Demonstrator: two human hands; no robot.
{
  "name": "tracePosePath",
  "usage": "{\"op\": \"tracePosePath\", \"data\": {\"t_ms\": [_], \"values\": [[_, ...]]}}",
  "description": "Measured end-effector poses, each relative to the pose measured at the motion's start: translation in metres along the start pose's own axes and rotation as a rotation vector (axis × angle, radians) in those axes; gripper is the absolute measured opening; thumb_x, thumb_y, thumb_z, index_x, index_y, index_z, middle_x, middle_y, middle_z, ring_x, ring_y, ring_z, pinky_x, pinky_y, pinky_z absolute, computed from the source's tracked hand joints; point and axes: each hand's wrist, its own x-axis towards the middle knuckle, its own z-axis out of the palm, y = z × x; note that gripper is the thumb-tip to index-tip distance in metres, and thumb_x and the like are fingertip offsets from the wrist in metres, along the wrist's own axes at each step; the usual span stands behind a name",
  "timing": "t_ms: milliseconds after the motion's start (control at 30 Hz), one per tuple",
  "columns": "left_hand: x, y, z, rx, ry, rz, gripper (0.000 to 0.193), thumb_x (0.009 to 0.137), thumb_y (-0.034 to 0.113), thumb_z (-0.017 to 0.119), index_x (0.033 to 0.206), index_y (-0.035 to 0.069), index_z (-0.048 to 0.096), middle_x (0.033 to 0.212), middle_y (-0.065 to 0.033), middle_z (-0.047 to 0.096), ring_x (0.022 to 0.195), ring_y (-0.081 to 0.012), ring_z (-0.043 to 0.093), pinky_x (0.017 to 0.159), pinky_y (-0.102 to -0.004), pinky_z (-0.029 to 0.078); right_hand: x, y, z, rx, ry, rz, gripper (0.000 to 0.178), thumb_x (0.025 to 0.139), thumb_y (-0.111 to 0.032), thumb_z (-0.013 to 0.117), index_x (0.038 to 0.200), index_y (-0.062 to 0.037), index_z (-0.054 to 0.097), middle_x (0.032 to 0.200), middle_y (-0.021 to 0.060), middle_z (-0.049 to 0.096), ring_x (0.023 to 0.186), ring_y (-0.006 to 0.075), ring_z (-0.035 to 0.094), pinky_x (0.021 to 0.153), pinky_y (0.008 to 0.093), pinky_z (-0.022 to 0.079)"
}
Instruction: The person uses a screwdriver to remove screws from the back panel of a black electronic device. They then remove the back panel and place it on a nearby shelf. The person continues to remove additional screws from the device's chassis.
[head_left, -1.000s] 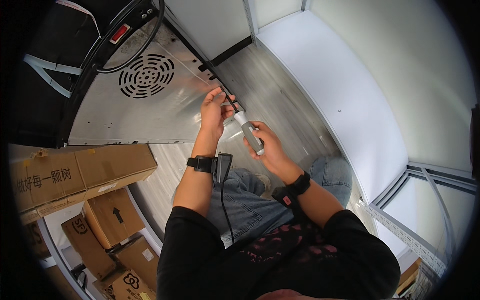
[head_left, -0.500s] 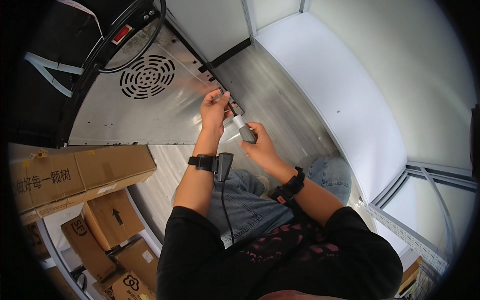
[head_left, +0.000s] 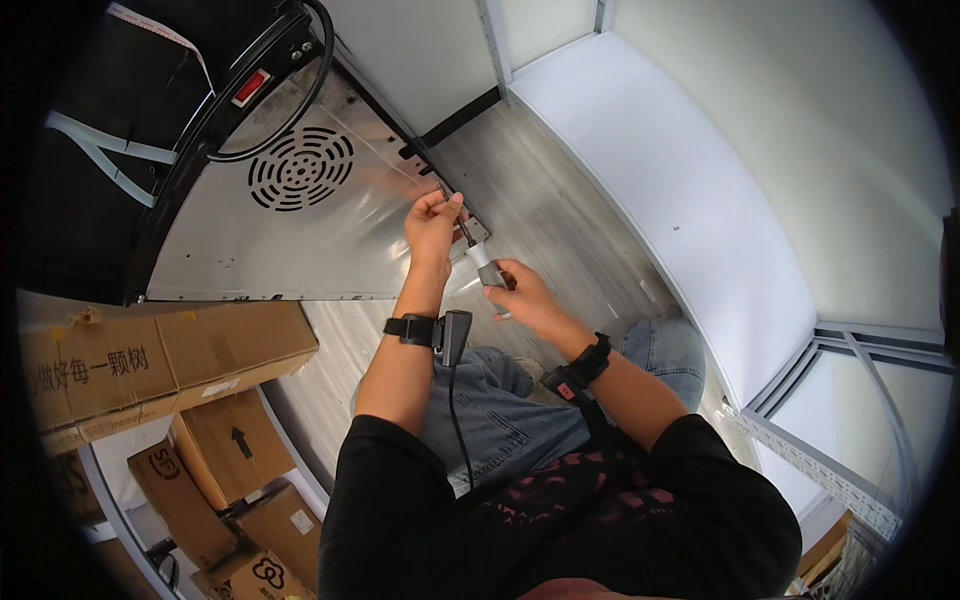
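Observation:
A screwdriver (head_left: pixel 479 256) with a grey and white handle and a dark shaft slants up to the left. My right hand (head_left: pixel 524 297) is closed around its grey handle. The fingers of my left hand (head_left: pixel 430 230) are pinched around the shaft near its tip, beside the edge of a shiny metal panel (head_left: pixel 330 240). Whether a screw sits at the tip is hidden by those fingers. The panel has a round vent of curved slots (head_left: pixel 301 170) and small notches along its right edge.
A black cable (head_left: pixel 318 90) loops by a red switch (head_left: pixel 251 87) on the machine's black side. Cardboard boxes (head_left: pixel 235 345) stand at the left. A white curved shelf (head_left: pixel 660 190) runs along the right. Wooden-look floor (head_left: pixel 540 190) lies between panel and shelf.
The whole view has shifted slightly, so the panel and boxes sit a little lower and further right. Both hands keep their hold on the screwdriver, with the right fingers slightly changed around the handle.

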Motion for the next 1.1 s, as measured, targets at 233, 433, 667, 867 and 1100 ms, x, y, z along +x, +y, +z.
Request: {"op": "tracePosePath", "data": {"t_ms": [233,433,667,867,1100], "values": [[0.006,0.001,-0.003,0.002,-0.025,-0.001,0.012,0.085,0.007,0.063,0.096,0.004,0.058,0.077,-0.0033,0.063,0.063,-0.0121,0.061,0.049,-0.0246,0.046,0.0,-0.005,0.001,0.019,-0.057,0.025,0.047,0.084,-0.022,0.063,0.123,-0.0041,0.044,0.099,0.0063,0.056,0.081,0.0157,0.059,0.06,0.0311,0.052],[-0.001,0.004,-0.001,-0.041,-0.041,-0.027,0.006,0.088,0.011,0.059,0.093,0.008,0.059,0.078,-0.0006,0.062,0.065,-0.0116,0.06,0.052,-0.0241,0.046,-0.006,-0.007,-0.009,0.372,-0.14,0.15,0.042,0.088,-0.022,0.056,0.124,-0.0046,0.043,0.098,0.0073,0.055,0.083,0.0162,0.06,0.059,0.0317,0.054],[0.006,-0.002,-0.001,0.088,-0.021,0.001,0.009,0.086,0.011,0.062,0.094,0.008,0.059,0.079,-0.0016,0.063,0.065,-0.0116,0.061,0.053,-0.0248,0.046,-0.006,-0.002,-0.005,-0.029,-0.062,0.018,0.044,0.089,-0.023,0.056,0.127,-0.0049,0.042,0.102,0.0064,0.055,0.09,0.0162,0.058,0.061,0.033,0.055],[0.005,0.003,-0.004,-0.04,-0.075,-0.053,0.011,0.087,0.01,0.06,0.096,0.005,0.057,0.08,-0.0041,0.064,0.066,-0.0129,0.061,0.054,-0.0267,0.05,-0.01,-0.014,-0.01,0.338,-0.206,0.157,0.047,0.086,-0.021,0.06,0.126,-0.0054,0.042,0.1,0.007,0.055,0.089,0.0169,0.057,0.061,0.0318,0.054],[0.001,0.006,0.0,0.05,-0.046,-0.045,0.008,0.088,0.013,0.059,0.094,0.007,0.059,0.078,-0.0023,0.062,0.065,-0.0126,0.06,0.057,-0.0264,0.049,-0.008,-0.002,-0.009,0.15,-0.089,0.001,0.051,0.083,-0.018,0.064,0.126,-0.0036,0.041,0.097,0.0074,0.055,0.084,0.0171,0.058,0.059,0.0304,0.054]]}}
